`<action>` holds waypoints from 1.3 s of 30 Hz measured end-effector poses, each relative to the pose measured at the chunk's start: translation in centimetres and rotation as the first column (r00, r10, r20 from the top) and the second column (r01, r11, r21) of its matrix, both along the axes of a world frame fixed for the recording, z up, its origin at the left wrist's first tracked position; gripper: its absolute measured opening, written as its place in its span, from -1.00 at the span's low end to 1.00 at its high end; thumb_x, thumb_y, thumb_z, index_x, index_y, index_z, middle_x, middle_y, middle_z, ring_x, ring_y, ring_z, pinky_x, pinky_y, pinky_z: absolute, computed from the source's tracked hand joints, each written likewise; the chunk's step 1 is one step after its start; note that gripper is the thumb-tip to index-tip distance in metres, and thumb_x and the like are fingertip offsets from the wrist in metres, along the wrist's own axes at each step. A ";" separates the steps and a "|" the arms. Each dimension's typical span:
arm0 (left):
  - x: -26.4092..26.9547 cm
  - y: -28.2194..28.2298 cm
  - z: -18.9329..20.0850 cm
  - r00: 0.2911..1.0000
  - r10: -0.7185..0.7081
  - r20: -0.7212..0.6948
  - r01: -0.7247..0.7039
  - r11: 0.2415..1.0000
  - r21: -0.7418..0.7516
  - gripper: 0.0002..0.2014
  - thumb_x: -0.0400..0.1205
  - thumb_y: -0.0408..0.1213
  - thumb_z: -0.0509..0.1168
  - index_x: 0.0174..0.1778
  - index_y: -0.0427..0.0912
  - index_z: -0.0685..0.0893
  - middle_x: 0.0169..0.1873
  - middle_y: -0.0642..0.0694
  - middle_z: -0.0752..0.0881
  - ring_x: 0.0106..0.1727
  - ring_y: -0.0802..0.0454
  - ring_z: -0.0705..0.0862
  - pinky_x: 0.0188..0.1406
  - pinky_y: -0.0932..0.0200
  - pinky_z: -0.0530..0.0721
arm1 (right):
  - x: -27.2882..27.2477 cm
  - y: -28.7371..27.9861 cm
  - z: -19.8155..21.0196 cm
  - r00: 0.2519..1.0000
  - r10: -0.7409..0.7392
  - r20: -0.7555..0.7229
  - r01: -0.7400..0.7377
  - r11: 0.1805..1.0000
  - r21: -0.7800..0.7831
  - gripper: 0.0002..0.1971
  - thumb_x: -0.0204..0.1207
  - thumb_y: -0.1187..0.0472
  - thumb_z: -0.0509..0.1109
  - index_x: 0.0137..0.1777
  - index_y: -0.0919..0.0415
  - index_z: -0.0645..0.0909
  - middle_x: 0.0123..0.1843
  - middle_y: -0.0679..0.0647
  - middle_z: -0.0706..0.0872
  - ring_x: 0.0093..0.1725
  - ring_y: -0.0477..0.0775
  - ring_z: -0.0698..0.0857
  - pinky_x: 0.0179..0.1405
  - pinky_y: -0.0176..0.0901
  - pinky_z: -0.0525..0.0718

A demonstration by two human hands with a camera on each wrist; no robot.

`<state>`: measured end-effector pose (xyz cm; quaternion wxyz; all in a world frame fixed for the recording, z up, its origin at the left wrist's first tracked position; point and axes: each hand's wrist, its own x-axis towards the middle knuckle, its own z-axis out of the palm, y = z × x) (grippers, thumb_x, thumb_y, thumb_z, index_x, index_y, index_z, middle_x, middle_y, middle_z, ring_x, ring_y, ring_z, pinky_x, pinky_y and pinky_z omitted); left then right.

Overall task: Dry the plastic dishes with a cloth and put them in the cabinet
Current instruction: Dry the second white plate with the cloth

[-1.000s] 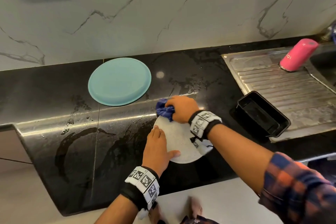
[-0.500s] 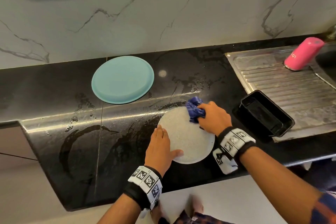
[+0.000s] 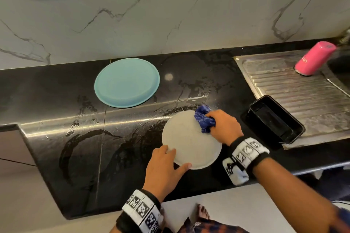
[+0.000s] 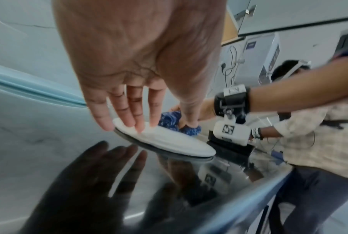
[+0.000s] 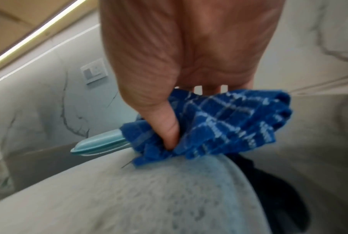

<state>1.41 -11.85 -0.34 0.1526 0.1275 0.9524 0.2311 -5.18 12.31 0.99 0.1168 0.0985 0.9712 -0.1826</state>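
Observation:
A white speckled plate (image 3: 189, 138) lies upside down on the wet black counter (image 3: 75, 138). My left hand (image 3: 166, 164) presses straight fingers (image 4: 127, 117) on its near left rim (image 4: 159, 139). My right hand (image 3: 223, 126) grips a bunched blue checked cloth (image 3: 203, 121) on the plate's far right edge. In the right wrist view the thumb digs into the cloth (image 5: 219, 123) over the plate (image 5: 129, 197). A light blue plate (image 3: 126, 82) lies upside down near the wall, and its rim (image 5: 101, 143) shows past the cloth.
A black rectangular tray (image 3: 274, 121) sits at the edge of the steel draining board (image 3: 303, 96). A pink bottle (image 3: 314, 58) lies on the board by the sink. The counter's front edge cuts diagonally at the left. Another person (image 4: 309, 126) stands to the right.
My right hand swept the cloth from the plate's far left edge round to its far right edge. My left hand slid a little toward the near rim.

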 end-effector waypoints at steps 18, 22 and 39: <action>-7.4 -3.2 -0.7 0.909 -0.390 0.144 0.411 0.898 -0.156 -0.21 0.73 0.17 0.13 0.76 0.00 -0.14 0.72 0.10 -0.27 0.72 0.12 -0.26 0.60 0.21 -0.20 | -8.4 -4.7 1.1 0.876 0.482 0.034 -0.481 0.876 -0.025 -0.56 0.43 0.27 0.45 0.28 -0.13 0.67 0.23 -0.06 0.72 0.15 0.11 0.69 0.11 0.06 0.71; -7.8 -2.9 -1.0 0.907 -0.378 0.188 0.407 0.900 -0.155 -0.19 0.71 0.17 0.15 0.76 0.01 -0.14 0.72 0.08 -0.28 0.72 0.08 -0.27 0.66 0.12 -0.17 | -5.5 -3.3 0.3 0.958 0.287 -0.012 -0.286 0.957 0.044 -0.68 0.53 0.04 0.38 0.29 -0.06 0.63 0.05 -0.04 0.52 0.04 0.10 0.60 -0.13 -0.06 0.50; -8.7 -2.2 0.2 0.921 -0.341 0.190 0.369 0.919 -0.138 -0.16 0.57 0.08 0.44 0.72 0.05 0.19 0.73 0.11 -0.03 0.75 0.04 -0.05 0.71 -0.01 -0.01 | 7.7 -3.0 -0.1 0.995 0.099 -0.005 -0.099 0.994 0.048 -0.62 0.44 -0.12 0.35 0.26 -0.15 0.64 0.05 -0.09 0.43 0.00 0.08 0.65 -0.25 -0.10 0.55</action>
